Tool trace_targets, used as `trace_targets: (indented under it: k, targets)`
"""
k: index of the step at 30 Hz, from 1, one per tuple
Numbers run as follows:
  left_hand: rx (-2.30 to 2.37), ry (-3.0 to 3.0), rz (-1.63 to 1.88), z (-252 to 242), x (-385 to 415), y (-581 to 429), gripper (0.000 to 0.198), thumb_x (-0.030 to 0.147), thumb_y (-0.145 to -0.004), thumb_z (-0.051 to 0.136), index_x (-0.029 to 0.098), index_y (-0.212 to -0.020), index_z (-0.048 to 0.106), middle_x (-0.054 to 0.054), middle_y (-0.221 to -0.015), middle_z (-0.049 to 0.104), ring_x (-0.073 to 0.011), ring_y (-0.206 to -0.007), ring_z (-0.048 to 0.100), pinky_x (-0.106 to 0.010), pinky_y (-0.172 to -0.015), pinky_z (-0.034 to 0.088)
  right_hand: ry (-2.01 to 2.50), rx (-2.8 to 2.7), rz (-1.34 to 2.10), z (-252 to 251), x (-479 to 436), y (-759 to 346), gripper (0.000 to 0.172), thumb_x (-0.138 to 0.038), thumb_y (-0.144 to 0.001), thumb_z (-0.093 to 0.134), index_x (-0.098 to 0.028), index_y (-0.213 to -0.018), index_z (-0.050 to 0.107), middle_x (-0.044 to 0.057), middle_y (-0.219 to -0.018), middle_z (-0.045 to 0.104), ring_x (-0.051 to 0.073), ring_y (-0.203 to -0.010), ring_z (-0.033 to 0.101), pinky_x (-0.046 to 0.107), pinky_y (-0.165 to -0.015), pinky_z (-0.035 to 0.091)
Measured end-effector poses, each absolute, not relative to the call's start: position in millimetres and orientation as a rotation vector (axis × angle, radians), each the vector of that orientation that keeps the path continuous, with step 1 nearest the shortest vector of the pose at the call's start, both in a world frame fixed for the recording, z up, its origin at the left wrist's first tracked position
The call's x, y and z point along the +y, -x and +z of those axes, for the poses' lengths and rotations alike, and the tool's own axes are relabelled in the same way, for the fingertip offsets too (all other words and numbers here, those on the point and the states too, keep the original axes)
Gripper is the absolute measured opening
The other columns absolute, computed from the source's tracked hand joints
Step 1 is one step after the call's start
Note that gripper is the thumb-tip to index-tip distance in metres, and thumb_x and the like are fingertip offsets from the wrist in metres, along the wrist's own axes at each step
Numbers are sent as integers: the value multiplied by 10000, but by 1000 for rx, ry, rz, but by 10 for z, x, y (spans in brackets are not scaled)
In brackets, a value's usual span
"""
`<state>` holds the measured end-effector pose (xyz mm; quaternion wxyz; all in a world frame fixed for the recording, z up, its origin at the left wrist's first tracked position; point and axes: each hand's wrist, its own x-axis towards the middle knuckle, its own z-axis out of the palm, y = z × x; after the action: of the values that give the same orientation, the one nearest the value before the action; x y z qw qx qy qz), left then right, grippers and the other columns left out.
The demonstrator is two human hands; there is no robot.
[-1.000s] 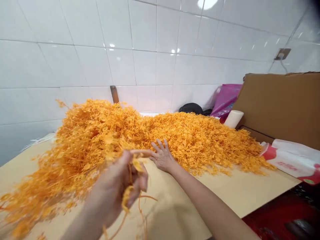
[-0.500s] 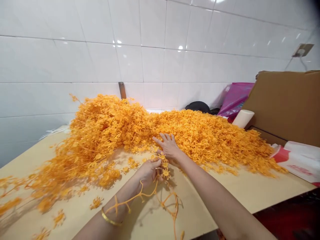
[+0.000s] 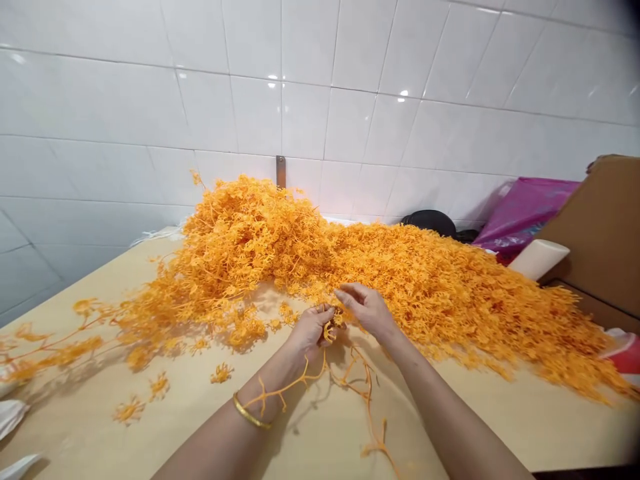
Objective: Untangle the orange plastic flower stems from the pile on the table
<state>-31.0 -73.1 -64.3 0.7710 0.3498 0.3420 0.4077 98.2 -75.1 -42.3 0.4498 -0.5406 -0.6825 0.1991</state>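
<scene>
The left hand (image 3: pixel 311 328) and right hand (image 3: pixel 369 311) both pinch one orange sprig (image 3: pixel 327 331) over the worktop (image 3: pixel 100 440), with the orange pile (image 3: pixel 425 280) at 12 o'clock.

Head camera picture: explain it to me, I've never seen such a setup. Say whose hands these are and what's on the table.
No machine here: the camera sits on a person's head and looks down at their own bare hands. The left hand, a gold bangle at its wrist, pinches an orange plastic sprig whose bare stems trail over the tan table. The right hand touches the sprig's flowered end; whether it grips is unclear. Behind lies a big pile of orange plastic flowers, with a cardboard box and a pink bag at the right.
</scene>
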Motion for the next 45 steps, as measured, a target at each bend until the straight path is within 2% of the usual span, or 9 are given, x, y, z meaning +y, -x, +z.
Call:
trace_targets:
  k: [5, 8, 15, 21, 26, 33, 37, 40, 45]
  targets:
    - [703, -860, 896, -731, -703, 270, 303, 402, -650, 611, 132, -620, 476, 51, -427, 435, -25, -296, 338, -169, -327, 182, 1324, -1603, 547, -589, -697, -802, 338, -381, -744, 481, -169, -487, 427, -45, -451, 388, 82, -451, 360, 206, -439, 275]
    - [689, -870, 901, -730, -695, 249, 321, 417, -616, 632, 119, -617, 511, 32, -444, 478, -35, -321, 379, -172, -342, 226, 1354, -1502, 424, -606, -675, -759, 337, -370, -766, 453, -176, -500, 383, -52, -456, 361, 77, -450, 339, 204, -442, 269]
    - [725, -929, 840, -743, -700, 305, 318, 407, -670, 583, 89, -680, 575, -1, -453, 522, -37, -321, 392, -164, -349, 231, 1265, -884, 402, -547, -570, -1183, 261, -429, -777, 412, -183, -693, 426, -38, -555, 495, 78, -403, 458, 199, -397, 373]
    - [766, -841, 1022, -793, -539, 278, 328, 451, -717, 503, 124, -727, 530, 18, -450, 495, -49, -297, 377, -170, -331, 206, 1327, -1325, 431, -590, -667, -1057, 304, -353, -820, 373, -184, -1049, 478, -26, -585, 491, 97, -465, 467, 211, -441, 373]
    - [741, -771, 1111, -866, -513, 243, 301, 435, -710, 523, 140, -657, 488, 20, -502, 478, -70, -391, 447, -177, -365, 309, 1337, -1750, 327, -617, -746, -883, 242, -373, -785, 464, -176, -865, 580, 35, -726, 549, 125, -605, 483, 244, -555, 385]
    - [865, -773, 1114, -807, -563, 256, 327, 466, -722, 497, 145, -773, 528, 65, -448, 363, -40, -334, 305, -163, -325, 234, 1302, -1937, 321, -642, -796, -826, 227, -188, -784, 443, -219, -988, 538, 45, -941, 571, 163, -842, 521, 280, -716, 394]
    - [843, -817, 1105, -752, -604, 252, 347, 447, -742, 478, 170, -941, 543, 47, -500, 447, -57, -394, 381, -169, -381, 288, 1333, -1966, 247, -676, -797, -827, 126, -188, -791, 418, -192, -838, 535, 42, -833, 556, 154, -743, 510, 264, -642, 381]
    - [822, -924, 1079, -746, -629, 217, 359, 469, -753, 440, 135, -766, 571, 12, -476, 489, -90, -432, 444, -206, -446, 338, 1392, -1864, 137, -675, -799, -850, 149, -237, -815, 399, -184, -701, 480, 17, -696, 512, 132, -622, 467, 242, -563, 343]
    - [809, -1152, 1023, -703, -703, 135, 536, 524, -766, 361, 137, -414, 478, -22, -380, 446, -84, -389, 385, -227, -468, 307, 1464, -1514, -11, -623, -814, -835, 205, -336, -814, 420, -188, -675, 447, 0, -618, 493, 125, -564, 448, 241, -543, 334]
